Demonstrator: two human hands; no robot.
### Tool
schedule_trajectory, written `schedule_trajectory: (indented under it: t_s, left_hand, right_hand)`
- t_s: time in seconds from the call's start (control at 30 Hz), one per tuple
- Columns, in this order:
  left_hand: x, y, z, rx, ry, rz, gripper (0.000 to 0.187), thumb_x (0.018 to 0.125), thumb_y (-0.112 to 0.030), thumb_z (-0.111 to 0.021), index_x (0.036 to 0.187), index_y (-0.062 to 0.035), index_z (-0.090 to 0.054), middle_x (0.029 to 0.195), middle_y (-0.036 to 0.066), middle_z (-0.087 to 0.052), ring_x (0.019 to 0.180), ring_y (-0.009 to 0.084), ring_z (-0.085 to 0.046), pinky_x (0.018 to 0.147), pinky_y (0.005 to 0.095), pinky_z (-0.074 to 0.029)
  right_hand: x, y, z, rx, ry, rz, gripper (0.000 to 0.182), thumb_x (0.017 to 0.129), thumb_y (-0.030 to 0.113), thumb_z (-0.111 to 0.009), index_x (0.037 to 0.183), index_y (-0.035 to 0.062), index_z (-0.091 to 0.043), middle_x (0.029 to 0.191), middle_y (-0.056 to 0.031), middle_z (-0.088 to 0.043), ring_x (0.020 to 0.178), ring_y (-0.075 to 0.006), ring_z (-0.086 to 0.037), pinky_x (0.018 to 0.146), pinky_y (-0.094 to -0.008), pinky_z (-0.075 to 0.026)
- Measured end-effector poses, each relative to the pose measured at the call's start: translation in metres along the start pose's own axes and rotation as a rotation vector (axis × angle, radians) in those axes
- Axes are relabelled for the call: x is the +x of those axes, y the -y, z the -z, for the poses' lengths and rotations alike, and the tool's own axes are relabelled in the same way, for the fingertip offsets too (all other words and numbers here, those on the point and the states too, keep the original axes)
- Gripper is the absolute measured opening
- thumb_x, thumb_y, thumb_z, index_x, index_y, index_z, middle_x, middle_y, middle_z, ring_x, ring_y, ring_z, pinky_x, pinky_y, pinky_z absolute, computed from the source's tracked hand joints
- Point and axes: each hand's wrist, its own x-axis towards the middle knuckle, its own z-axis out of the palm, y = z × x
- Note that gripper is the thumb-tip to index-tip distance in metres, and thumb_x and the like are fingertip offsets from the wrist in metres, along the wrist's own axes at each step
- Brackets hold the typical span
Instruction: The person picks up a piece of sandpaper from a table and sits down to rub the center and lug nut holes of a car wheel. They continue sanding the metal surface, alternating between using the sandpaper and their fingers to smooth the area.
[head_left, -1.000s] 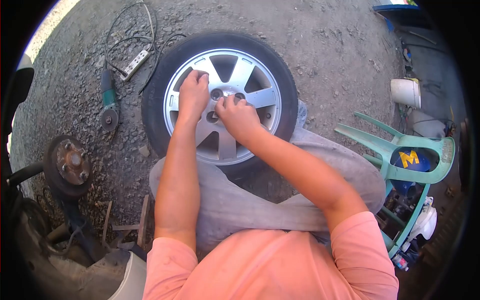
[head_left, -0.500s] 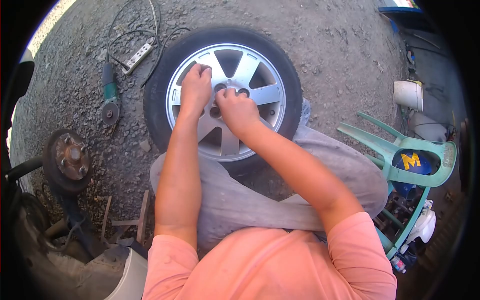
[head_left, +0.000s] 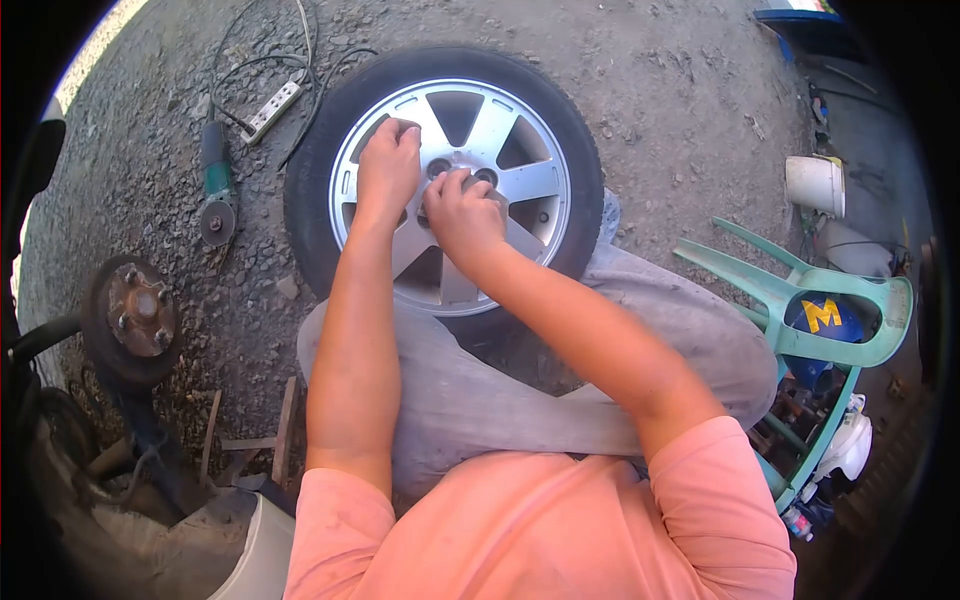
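Lying flat on the gravel ground (head_left: 660,110), a car wheel (head_left: 450,180) with a silver five-spoke alloy rim (head_left: 520,180) and a black tyre (head_left: 310,215) is seen just in front of the person's bent knees, which are covered by grey trousers (head_left: 480,400). The left hand (head_left: 388,168) is laid on the rim to the left of the wheel's centre, with its fingers curled down over a spoke; whether anything is gripped beneath them cannot be told. The right hand (head_left: 458,212) is placed over the wheel's centre, its fingertips bunched together at the hub among the bolt holes (head_left: 487,177); what is pinched there, if anything, is hidden by the fingers. The two hands are held just beside each other on the rim. To the left of the wheel, a green angle grinder (head_left: 213,190) is lying on the gravel, and above it, near the wheel's upper left edge, a white power strip (head_left: 270,112) with dark cables is seen. Well to the lower left of the wheel, a rusty brake hub (head_left: 135,312) with studs is visible. To the right of the wheel, well apart from it, an overturned green plastic chair (head_left: 800,300) is found, with a white bucket (head_left: 815,185) beyond it.
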Motion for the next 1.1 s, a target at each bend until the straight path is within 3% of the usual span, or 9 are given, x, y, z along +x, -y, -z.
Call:
schedule_trajectory:
  t_s: [0.13,0.27,0.33,0.47,0.63,0.73,0.8,0.93,1.1]
  left_hand:
    - [-0.005,-0.004,0.000,0.125,-0.016,-0.023,0.031,0.100,-0.022,-0.056,0.113,0.0025,-0.071,0.105,0.023,-0.075,0.099,0.0384,-0.072,0.092,0.0452,-0.052]
    - [-0.018,-0.005,-0.007,0.569,-0.153,-0.216,0.028,0.099,-0.021,-0.059,0.115,-0.0026,-0.073,0.119,0.018,-0.068,0.115,0.0387,-0.063,0.097,0.0490,-0.053]
    - [-0.022,-0.001,-0.009,0.615,-0.103,-0.214,0.026,0.099,-0.021,-0.061,0.115,-0.0042,-0.074,0.121,0.017,-0.066,0.118,0.0385,-0.060,0.099,0.0497,-0.052]
    - [-0.034,-0.013,-0.015,0.714,0.060,-0.215,0.024,0.098,-0.020,-0.063,0.113,-0.0046,-0.074,0.121,0.017,-0.065,0.117,0.0379,-0.059,0.100,0.0505,-0.051]
    - [-0.055,0.008,-0.046,0.871,0.192,-0.482,0.039,0.096,-0.025,-0.066,0.126,0.0004,-0.066,0.127,0.019,-0.060,0.120,0.0390,-0.056,0.105,0.0533,-0.047]
    - [-0.075,0.033,-0.068,0.991,0.155,-0.590,0.064,0.097,-0.034,-0.066,0.143,0.0075,-0.051,0.151,0.025,-0.045,0.140,0.0427,-0.043,0.118,0.0535,-0.036]
    - [-0.085,0.033,-0.079,1.093,0.110,-0.580,0.068,0.098,-0.035,-0.066,0.148,0.0069,-0.048,0.162,0.028,-0.035,0.151,0.0443,-0.033,0.123,0.0516,-0.032]
    - [-0.124,-0.004,-0.088,1.024,0.621,-0.613,0.060,0.101,-0.036,-0.063,0.140,0.0085,-0.056,0.156,0.030,-0.046,0.141,0.0445,-0.049,0.118,0.0494,-0.041]
    - [-0.192,-0.036,-0.078,0.716,0.710,-0.499,0.049,0.102,-0.031,-0.063,0.138,0.0023,-0.061,0.141,0.021,-0.063,0.127,0.0388,-0.061,0.106,0.0464,-0.051]
  right_hand:
    - [0.008,0.000,0.008,-0.025,0.006,-0.020,0.049,0.092,0.022,-0.065,0.135,-0.0016,-0.059,0.128,-0.0302,-0.064,0.096,-0.0568,-0.069,0.061,-0.0560,-0.063]
    - [0.021,-0.090,0.040,0.308,-0.009,-0.152,0.036,0.093,0.015,-0.063,0.126,0.0014,-0.061,0.113,-0.0213,-0.067,0.097,-0.0462,-0.073,0.066,-0.0528,-0.064]
    - [0.015,-0.145,0.080,0.325,-0.054,-0.247,0.031,0.095,0.011,-0.059,0.125,0.0047,-0.061,0.108,-0.0166,-0.067,0.098,-0.0390,-0.074,0.075,-0.0516,-0.063]
    - [-0.044,-0.213,0.142,0.384,-0.235,-0.297,0.031,0.100,0.012,-0.056,0.130,0.0076,-0.061,0.124,-0.0170,-0.069,0.105,-0.0401,-0.071,0.091,-0.0482,-0.057]
    - [-0.105,-0.217,0.252,0.827,-0.228,-0.487,0.031,0.102,0.011,-0.056,0.130,0.0068,-0.066,0.121,-0.0189,-0.072,0.106,-0.0406,-0.069,0.091,-0.0451,-0.054]
    - [-0.107,-0.214,0.275,0.681,-0.362,-0.270,0.027,0.105,0.015,-0.059,0.129,0.0039,-0.065,0.106,-0.0149,-0.073,0.093,-0.0219,-0.068,0.085,-0.0334,-0.053]
    - [-0.103,-0.201,0.286,0.782,-0.372,-0.290,0.028,0.105,0.016,-0.060,0.129,0.0036,-0.065,0.106,-0.0124,-0.074,0.093,-0.0189,-0.068,0.084,-0.0338,-0.052]
    - [-0.097,-0.199,0.262,1.082,-0.298,-0.470,0.031,0.103,0.019,-0.062,0.129,0.0035,-0.064,0.107,-0.0113,-0.074,0.094,-0.0196,-0.068,0.085,-0.0337,-0.052]
    - [-0.078,-0.209,0.188,1.267,-0.322,-0.516,0.036,0.100,0.023,-0.064,0.131,0.0037,-0.063,0.110,-0.0162,-0.075,0.099,-0.0265,-0.070,0.089,-0.0371,-0.053]
